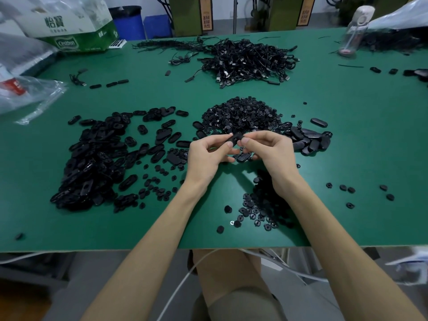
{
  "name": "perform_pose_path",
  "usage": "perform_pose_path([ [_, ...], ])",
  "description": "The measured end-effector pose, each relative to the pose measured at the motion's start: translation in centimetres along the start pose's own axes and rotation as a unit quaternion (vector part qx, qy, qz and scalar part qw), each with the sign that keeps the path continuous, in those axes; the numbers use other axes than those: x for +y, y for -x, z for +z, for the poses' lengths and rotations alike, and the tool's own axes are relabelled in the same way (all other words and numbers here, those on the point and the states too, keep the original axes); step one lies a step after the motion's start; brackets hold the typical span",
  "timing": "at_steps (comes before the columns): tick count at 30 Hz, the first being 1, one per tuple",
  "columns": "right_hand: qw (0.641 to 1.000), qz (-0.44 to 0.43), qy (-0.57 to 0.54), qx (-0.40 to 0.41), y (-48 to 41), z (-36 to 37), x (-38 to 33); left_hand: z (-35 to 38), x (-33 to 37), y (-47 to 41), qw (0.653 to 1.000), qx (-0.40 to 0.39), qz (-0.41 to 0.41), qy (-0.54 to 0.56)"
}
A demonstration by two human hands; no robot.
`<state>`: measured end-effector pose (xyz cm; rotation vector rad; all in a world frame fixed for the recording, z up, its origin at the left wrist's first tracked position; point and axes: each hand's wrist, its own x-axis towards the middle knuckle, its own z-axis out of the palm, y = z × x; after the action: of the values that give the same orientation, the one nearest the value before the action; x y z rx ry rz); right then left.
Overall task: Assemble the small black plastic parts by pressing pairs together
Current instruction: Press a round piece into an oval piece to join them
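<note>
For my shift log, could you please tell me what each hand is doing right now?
Left hand: pinching the small black plastic part.
Right hand: pinching the same part from the other end.

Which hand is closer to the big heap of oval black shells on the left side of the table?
Left. The left hand sits just right of the heap of oval shells; the right hand is farther right, past it. Both pinch one black part.

a wide green desk (347, 140) lies under soft, even light. behind it stand a blue bin (128, 23) and a white wall (223, 5); the floor (92, 274) is grey.
</note>
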<state>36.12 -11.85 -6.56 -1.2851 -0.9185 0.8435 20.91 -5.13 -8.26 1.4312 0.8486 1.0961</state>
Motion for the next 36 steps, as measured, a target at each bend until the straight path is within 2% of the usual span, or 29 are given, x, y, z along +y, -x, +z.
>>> perform_pose_path([
  [7,0.999,0.019,-0.026,-0.016,0.04,0.03,-0.11,-0.03,0.11,0.04,1.0,0.013,-0.006,0.027],
  [11,0.994,0.042,-0.084,-0.063,0.15,0.04,-0.35,-0.19,0.07,-0.08,1.0,0.021,-0.002,0.017],
  [19,0.999,-0.026,0.039,0.017,0.14,0.31,-0.05,-0.03,0.13,-0.05,1.0,-0.005,0.003,-0.009],
  [26,0.978,-0.095,0.181,0.042,0.13,0.44,0.21,-0.03,0.32,0.12,1.0,-0.019,0.016,-0.012],
  [36,0.968,-0.122,0.217,0.043,0.41,0.62,-0.14,-0.13,0.42,0.18,0.999,-0.026,0.014,-0.014],
])
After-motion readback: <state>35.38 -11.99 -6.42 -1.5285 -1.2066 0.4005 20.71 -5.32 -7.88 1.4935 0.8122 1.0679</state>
